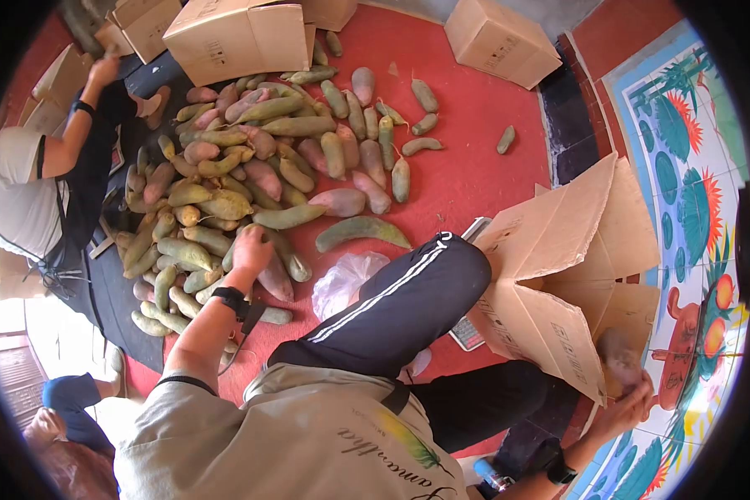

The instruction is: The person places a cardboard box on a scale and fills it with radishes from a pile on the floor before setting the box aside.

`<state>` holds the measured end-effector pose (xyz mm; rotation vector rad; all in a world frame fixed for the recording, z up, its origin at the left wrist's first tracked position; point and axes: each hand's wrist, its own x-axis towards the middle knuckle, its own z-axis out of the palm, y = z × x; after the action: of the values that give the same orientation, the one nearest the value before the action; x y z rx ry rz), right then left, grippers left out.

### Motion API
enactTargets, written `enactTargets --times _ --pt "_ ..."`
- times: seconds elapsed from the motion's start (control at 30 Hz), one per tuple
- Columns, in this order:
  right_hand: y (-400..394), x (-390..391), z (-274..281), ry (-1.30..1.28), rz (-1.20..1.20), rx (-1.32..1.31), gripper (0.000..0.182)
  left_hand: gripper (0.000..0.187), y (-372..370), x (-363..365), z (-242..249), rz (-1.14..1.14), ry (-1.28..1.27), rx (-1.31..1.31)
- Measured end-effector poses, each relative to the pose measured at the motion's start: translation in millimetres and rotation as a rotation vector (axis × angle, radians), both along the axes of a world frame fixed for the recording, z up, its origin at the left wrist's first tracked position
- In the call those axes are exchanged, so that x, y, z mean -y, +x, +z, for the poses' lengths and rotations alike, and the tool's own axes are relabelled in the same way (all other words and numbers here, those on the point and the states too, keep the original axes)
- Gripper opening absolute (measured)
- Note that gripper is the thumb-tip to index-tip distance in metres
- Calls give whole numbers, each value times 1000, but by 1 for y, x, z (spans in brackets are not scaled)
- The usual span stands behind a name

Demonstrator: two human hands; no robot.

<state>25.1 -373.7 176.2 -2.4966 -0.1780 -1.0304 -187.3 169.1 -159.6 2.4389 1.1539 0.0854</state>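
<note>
A heap of long green and pinkish tuber-like vegetables [225,204] covers the left part of the red floor. My left hand [248,252] is at its near edge, fingers curled over the upper end of a long green vegetable [293,257]. A pinkish vegetable [277,279] lies just below that hand. At the right, my right hand [629,404] reaches to the side of an open cardboard box [550,242]. Its fingers are closed on a blurred pinkish-brown vegetable [619,357] at the box opening. Part of that vegetable is hidden by the blur and the hand.
Between my knee and the heap lies a crumpled plastic bag [346,279]. A scale [467,333] shows partly under the box. More cartons [237,42] stand at the back, one [500,46] farther right. Another person [25,183] sits left of the heap. A painted tile wall [683,250] borders the right.
</note>
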Motion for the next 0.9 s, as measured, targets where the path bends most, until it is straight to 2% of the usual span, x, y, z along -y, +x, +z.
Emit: enactTargets --times 0.03,0.07,0.1,0.13,0.2,0.23,0.37,0.43,0.57,0.7,0.77,0.8,0.83,0.9 --pt "5 -3 -6 -58 21 -15 37 40 -15 -5 -14 94 72 -43" --pt "7 -1 -13 -56 19 -13 37 45 -28 -12 -24 163 16 -167" --pt "10 1 -19 -63 11 -135 37 51 -38 -17 -30 232 -40 -290" --pt "12 4 -22 -71 3 -256 37 51 -48 -19 -36 231 -38 -288" --pt "14 -6 -19 -52 31 -323 35 53 -58 -18 -39 302 -131 -396" --pt "15 -9 -18 -32 58 -392 34 53 -58 -18 -41 296 -127 -395" --pt "22 -4 -21 17 140 -371 33 55 -47 -24 -36 280 -127 -590" --pt "24 -1 -19 76 138 -491 31 53 -45 -33 -47 315 -144 -669" --pt "27 12 -22 6 149 -476 29 45 -44 -39 -48 208 -127 -689" --pt "26 5 -24 71 142 -455 28 41 -37 -34 -27 161 -208 -528" --pt "24 -1 -24 93 146 -447 27 41 -28 -29 -14 433 -712 -240" --pt "21 -10 -23 74 133 -388 27 42 -30 -25 -23 588 -836 -18" --pt "19 -18 -22 55 121 -328 27 42 -32 -26 -29 579 -832 -15" --pt "17 -26 -19 47 121 -324 25 31 -22 -9 3 583 -987 81"
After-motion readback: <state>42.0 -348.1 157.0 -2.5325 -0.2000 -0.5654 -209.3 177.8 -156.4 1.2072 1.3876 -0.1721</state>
